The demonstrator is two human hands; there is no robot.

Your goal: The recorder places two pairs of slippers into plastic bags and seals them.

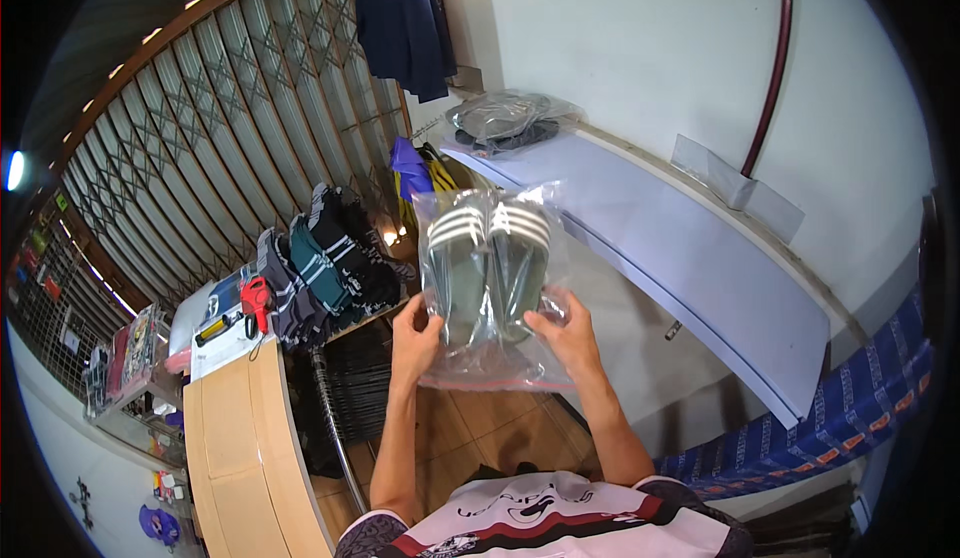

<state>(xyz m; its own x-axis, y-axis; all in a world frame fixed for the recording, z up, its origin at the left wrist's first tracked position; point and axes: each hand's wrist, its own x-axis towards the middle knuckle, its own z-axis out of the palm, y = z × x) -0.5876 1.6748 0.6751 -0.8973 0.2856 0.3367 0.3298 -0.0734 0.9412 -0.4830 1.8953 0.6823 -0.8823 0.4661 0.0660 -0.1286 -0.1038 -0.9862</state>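
Between my hands is a clear plastic zip bag (pixel 487 366) with a red strip along its near edge. Inside it lies a pair of olive-green slide sandals (pixel 469 280), side by side, their straps with white stripes at the far end. My left hand (pixel 416 340) grips the bag's left side, thumb on top. On the right side my right hand (pixel 566 333) pinches the plastic in the same way, the thumb beside the sandal's near end. The bag is held up in the air above the tiled floor (pixel 480 415).
A pale lavender shelf (pixel 675 258) runs along the wall at right, with bagged dark items (pixel 510 119) on its far end. At left, a wooden counter (pixel 232 438) bears folded socks (pixel 322 265), a red tape dispenser (pixel 257 303) and a yellow-black tool (pixel 214 329). A folding metal gate (pixel 225 107) stands behind.
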